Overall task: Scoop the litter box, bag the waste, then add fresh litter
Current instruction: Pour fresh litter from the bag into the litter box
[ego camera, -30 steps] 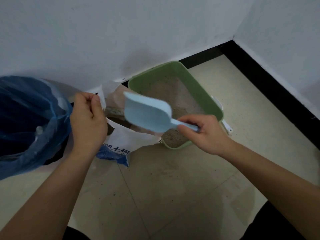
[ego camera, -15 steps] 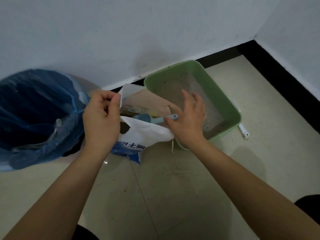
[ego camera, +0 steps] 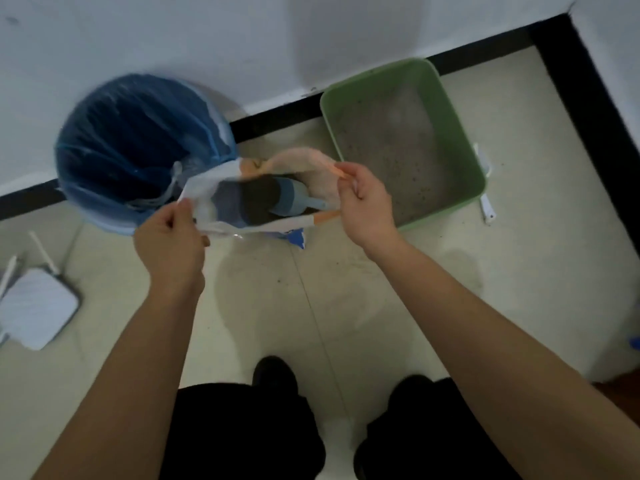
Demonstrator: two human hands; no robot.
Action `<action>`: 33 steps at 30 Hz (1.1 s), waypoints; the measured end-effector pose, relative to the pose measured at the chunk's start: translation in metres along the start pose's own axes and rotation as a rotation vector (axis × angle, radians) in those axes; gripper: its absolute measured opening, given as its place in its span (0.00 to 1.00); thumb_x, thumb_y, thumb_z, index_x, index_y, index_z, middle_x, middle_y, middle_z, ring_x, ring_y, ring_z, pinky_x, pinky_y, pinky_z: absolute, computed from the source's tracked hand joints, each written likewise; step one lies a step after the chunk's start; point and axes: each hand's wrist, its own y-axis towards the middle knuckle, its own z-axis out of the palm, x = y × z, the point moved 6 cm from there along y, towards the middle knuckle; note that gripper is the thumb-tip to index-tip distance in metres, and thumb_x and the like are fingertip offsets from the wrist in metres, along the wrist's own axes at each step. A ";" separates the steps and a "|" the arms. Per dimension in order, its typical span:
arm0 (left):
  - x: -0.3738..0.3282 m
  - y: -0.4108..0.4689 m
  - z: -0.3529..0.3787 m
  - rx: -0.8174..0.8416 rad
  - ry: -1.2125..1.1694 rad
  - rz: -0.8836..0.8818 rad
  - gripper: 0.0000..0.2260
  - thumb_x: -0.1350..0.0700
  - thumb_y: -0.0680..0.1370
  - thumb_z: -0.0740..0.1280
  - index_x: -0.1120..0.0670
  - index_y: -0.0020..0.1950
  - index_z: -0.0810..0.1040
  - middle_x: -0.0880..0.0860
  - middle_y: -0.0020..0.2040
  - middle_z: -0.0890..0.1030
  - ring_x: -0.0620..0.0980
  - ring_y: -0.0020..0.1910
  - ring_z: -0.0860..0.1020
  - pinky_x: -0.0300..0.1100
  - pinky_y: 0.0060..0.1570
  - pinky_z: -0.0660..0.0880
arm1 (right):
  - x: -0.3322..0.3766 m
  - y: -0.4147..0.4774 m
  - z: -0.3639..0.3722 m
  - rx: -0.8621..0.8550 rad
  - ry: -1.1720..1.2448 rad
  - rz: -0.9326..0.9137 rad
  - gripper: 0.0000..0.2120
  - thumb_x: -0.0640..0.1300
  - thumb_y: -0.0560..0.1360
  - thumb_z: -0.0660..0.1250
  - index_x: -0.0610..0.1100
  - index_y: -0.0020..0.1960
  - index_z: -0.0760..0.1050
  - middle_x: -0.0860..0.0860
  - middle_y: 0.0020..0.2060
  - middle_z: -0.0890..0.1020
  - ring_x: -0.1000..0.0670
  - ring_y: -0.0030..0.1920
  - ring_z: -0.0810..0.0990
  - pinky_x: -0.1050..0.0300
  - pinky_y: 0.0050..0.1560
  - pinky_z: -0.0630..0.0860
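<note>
– Litter box (ego camera: 462, 140), where does it sit in all this?
– Far right. Starting from the left, though: a white gadget (ego camera: 38, 306) with thin antennas lies on the floor (ego camera: 346, 289). Next to it a round bin (ego camera: 114, 133) with a blue liner stands against the wall.
– And the hands?
– The left hand (ego camera: 169, 237) pinches the left edge of a white bag (ego camera: 202, 192), finger and thumb closed on it. The bag stands on the floor between the bin and the box, just beside both.
– Anything inside it?
– A blue scoop (ego camera: 289, 199), lying in the mouth with its handle pointing right. What is under it is too dark to tell.
– Right hand?
– The right hand (ego camera: 367, 206) pinches the opposite, orange-tinted edge. Between them the two hands hold the mouth stretched open.
– Then the box.
– Green, rectangular, on the floor against the black baseboard near the room's corner. Its bottom holds a thin grey layer of litter (ego camera: 398, 143) with dark specks. A small white plastic piece (ego camera: 487, 209) lies on the floor just beside its right wall.
</note>
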 end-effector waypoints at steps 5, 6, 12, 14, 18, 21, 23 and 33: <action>-0.073 -0.042 -0.043 0.027 -0.061 -0.044 0.14 0.54 0.80 0.64 0.60 0.39 0.77 0.58 0.34 0.73 0.52 0.31 0.71 0.46 0.33 0.71 | 0.084 -0.059 -0.041 0.046 -0.087 -0.035 0.11 0.40 0.80 0.60 0.51 0.58 0.76 0.54 0.49 0.80 0.53 0.50 0.78 0.59 0.50 0.75; -0.088 -0.051 -0.057 0.027 -0.059 -0.068 0.15 0.53 0.80 0.64 0.63 0.39 0.76 0.59 0.33 0.73 0.52 0.31 0.71 0.46 0.33 0.70 | 0.102 -0.075 -0.052 0.046 -0.098 -0.027 0.11 0.39 0.79 0.60 0.51 0.56 0.76 0.54 0.47 0.80 0.53 0.48 0.78 0.59 0.48 0.74; -0.173 -0.149 -0.190 0.138 0.164 -0.118 0.16 0.54 0.80 0.62 0.66 0.40 0.76 0.67 0.36 0.76 0.51 0.32 0.69 0.47 0.33 0.65 | 0.224 -0.198 -0.115 0.168 -0.226 0.029 0.02 0.41 0.79 0.62 0.45 0.52 0.71 0.49 0.41 0.78 0.49 0.42 0.76 0.56 0.42 0.72; -0.199 -0.187 -0.237 0.121 0.202 -0.120 0.16 0.54 0.80 0.62 0.66 0.40 0.76 0.65 0.36 0.77 0.50 0.33 0.68 0.46 0.34 0.65 | 0.259 -0.238 -0.130 0.231 -0.247 0.023 0.02 0.42 0.79 0.62 0.45 0.51 0.71 0.49 0.40 0.78 0.48 0.42 0.77 0.54 0.43 0.73; -0.219 -0.255 -0.326 -0.005 0.163 -0.209 0.16 0.55 0.80 0.63 0.66 0.40 0.77 0.63 0.36 0.77 0.50 0.35 0.69 0.45 0.37 0.67 | 0.311 -0.307 -0.135 0.383 -0.242 -0.010 0.02 0.44 0.79 0.63 0.48 0.48 0.71 0.47 0.41 0.80 0.43 0.45 0.80 0.41 0.48 0.79; -0.222 -0.313 -0.390 -0.129 0.112 -0.279 0.16 0.55 0.80 0.63 0.64 0.38 0.76 0.55 0.35 0.74 0.50 0.35 0.68 0.44 0.37 0.67 | 0.351 -0.366 -0.114 0.548 -0.256 -0.096 0.02 0.44 0.80 0.63 0.46 0.49 0.72 0.48 0.43 0.78 0.46 0.43 0.79 0.45 0.44 0.78; -0.224 -0.351 -0.438 -0.271 0.051 -0.332 0.17 0.55 0.80 0.63 0.67 0.38 0.75 0.55 0.33 0.71 0.50 0.34 0.65 0.43 0.35 0.64 | 0.381 -0.409 -0.098 0.641 -0.284 -0.189 0.01 0.43 0.80 0.62 0.47 0.49 0.72 0.49 0.43 0.77 0.49 0.42 0.77 0.51 0.42 0.75; -0.207 -0.487 -0.722 -0.832 -0.189 -0.351 0.18 0.55 0.80 0.61 0.59 0.31 0.66 0.52 0.27 0.63 0.51 0.28 0.60 0.43 0.30 0.57 | 0.524 -0.661 0.063 1.037 -0.331 -0.635 0.10 0.41 0.80 0.62 0.52 0.57 0.78 0.50 0.47 0.82 0.51 0.38 0.80 0.53 0.40 0.78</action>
